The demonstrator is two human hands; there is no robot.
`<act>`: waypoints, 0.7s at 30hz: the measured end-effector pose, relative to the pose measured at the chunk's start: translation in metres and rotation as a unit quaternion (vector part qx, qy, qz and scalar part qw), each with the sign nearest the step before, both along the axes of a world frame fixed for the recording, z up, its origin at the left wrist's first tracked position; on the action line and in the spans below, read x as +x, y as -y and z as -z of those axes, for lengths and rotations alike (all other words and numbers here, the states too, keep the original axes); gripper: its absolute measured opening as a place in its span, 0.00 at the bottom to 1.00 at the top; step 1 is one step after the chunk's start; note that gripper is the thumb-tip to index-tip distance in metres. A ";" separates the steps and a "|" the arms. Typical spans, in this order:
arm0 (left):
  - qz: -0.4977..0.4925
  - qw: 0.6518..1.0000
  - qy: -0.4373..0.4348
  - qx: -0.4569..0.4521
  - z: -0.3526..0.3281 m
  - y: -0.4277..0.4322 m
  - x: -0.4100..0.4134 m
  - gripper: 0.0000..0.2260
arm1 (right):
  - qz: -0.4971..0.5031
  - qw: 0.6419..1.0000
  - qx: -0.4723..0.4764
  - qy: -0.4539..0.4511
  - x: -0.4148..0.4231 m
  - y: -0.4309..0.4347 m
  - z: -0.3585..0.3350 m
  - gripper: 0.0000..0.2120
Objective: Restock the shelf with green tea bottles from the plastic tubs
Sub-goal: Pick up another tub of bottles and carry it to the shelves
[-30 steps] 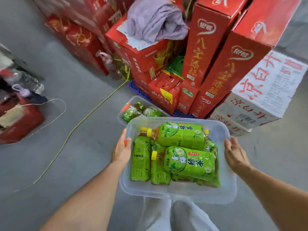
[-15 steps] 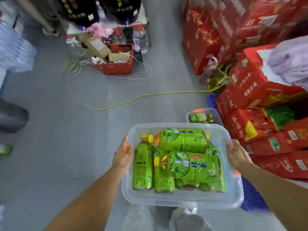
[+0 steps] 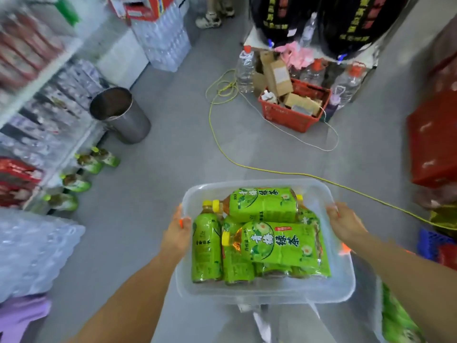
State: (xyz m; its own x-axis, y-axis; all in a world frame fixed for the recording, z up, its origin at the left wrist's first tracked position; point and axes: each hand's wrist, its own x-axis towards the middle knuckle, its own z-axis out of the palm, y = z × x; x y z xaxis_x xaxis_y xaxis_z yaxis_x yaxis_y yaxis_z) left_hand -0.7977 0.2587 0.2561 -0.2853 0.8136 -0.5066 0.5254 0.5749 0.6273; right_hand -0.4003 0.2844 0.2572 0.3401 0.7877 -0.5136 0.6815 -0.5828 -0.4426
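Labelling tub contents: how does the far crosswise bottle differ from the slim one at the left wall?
Far bottle is fatter, lies crosswise with cap left, stacked on others. Slim bottle lies lengthwise, cap away, low against the tub wall. Both have green labels and yellow caps.

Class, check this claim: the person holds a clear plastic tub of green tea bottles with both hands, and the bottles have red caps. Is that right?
Not quite. The head view shows yellow caps, not red. The rest stands: the left hand and right hand hold the clear plastic tub of green tea bottles.
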 end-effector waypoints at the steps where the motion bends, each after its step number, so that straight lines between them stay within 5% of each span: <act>1: -0.010 1.000 0.004 0.010 -0.001 -0.011 -0.015 0.25 | -0.017 1.000 0.000 -0.002 -0.017 -0.025 -0.004 0.16; 21: -0.259 0.966 0.001 -0.001 0.006 -0.295 -0.306 0.25 | -0.288 0.957 0.030 -0.011 -0.383 -0.504 -0.015 0.15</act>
